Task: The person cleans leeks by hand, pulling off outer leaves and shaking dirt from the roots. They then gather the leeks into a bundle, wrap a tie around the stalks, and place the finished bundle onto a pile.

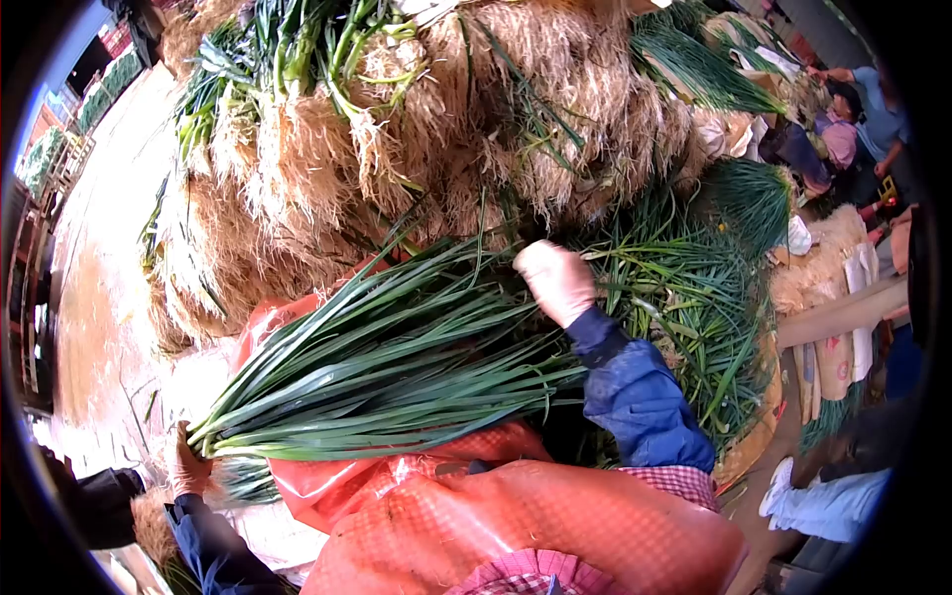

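Observation:
A long bundle of green onions (397, 367) lies slantwise across my orange apron (516, 516). My left hand (186, 464), bare and with a dark blue sleeve, grips the bundle's lower left end. My right hand (555, 283), in a pale glove with a blue sleeve behind it, is curled around the leaves at the bundle's upper right end. Beside that hand, more loose green leaves (684, 297) spread to the right.
A tall heap of green onions with straw-coloured roots (436, 129) fills the space ahead. Bare wet floor (99, 297) runs along the left. Other people (853, 119) sit at the upper right among more bundles; someone's leg and white shoe (793, 496) are at the lower right.

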The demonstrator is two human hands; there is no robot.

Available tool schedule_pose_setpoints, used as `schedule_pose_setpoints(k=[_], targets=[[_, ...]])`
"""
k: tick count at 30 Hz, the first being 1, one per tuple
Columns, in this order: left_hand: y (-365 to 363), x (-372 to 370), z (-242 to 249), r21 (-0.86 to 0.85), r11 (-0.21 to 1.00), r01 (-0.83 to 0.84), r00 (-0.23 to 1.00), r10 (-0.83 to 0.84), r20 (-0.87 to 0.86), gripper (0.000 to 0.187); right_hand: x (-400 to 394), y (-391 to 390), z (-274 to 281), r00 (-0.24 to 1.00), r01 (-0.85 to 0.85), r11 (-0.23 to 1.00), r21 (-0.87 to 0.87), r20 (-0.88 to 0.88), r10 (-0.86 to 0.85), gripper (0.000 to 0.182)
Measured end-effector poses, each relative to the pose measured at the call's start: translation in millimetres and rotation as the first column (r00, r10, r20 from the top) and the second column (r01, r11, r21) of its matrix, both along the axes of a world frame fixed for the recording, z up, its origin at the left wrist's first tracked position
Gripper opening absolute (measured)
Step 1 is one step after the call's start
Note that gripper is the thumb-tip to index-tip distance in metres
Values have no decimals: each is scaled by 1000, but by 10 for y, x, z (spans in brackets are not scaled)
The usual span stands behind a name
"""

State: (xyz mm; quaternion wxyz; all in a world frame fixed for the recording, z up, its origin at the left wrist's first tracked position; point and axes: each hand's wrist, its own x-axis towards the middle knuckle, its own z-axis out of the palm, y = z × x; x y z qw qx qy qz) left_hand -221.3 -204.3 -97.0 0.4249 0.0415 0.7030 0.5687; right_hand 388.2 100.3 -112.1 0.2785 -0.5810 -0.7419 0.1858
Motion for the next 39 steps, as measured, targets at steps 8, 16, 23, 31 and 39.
schedule_pose_setpoints(k=[8, 16, 23, 31, 39], targets=[[-88, -92, -189, 4, 981, 193, 931, -182, -317, 26, 75, 180, 408, 977, -30, 965, -259, 196, 83, 30], [56, 83, 69, 5, 1000, -4, 1000, 4, -20, 25, -297, 733, -322, 965, -106, 993, 52, 247, 89, 15], [-85, -50, 31, -25, 992, 124, 982, -126, -139, 31, 612, 976, -597, 901, 385, 923, 7, 213, -377, 15], [-96, -6, 79, -21, 1000, 14, 998, -13, 68, 28, 426, -126, 415, 957, -290, 924, 250, 85, 277, 12], [-86, -98, 129, -34, 999, 7, 998, -5, 56, 24, -543, -532, 40, 877, -392, 839, 379, -123, 465, 3]])
